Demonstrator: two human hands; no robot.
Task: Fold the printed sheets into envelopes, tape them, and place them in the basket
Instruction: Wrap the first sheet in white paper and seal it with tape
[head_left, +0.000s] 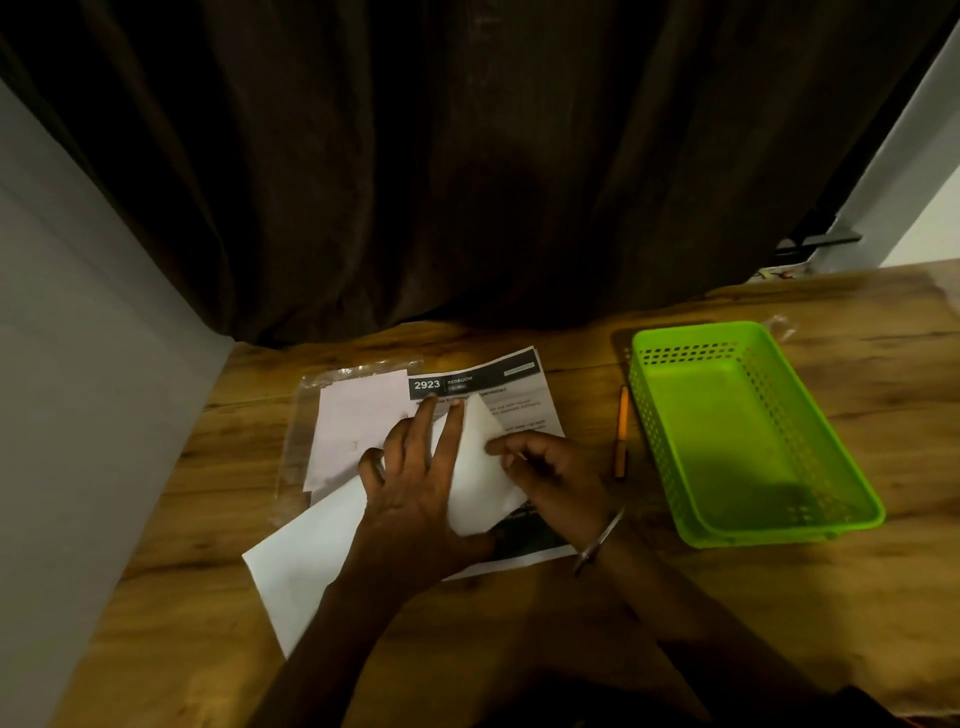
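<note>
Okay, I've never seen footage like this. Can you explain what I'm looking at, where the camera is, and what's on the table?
No machine here: a person works with bare hands, and the one picture comes from a camera worn on their head, looking forward and down. The left hand lies flat on a printed sheet on the wooden table. The right hand touches the sheet's folded-over white corner; whether it pinches it, I cannot tell. Left of the sheet lies a clear plastic sleeve holding white papers. To the right lie an orange pen and a green basket with nothing in it. A dark curtain hangs behind.
</note>
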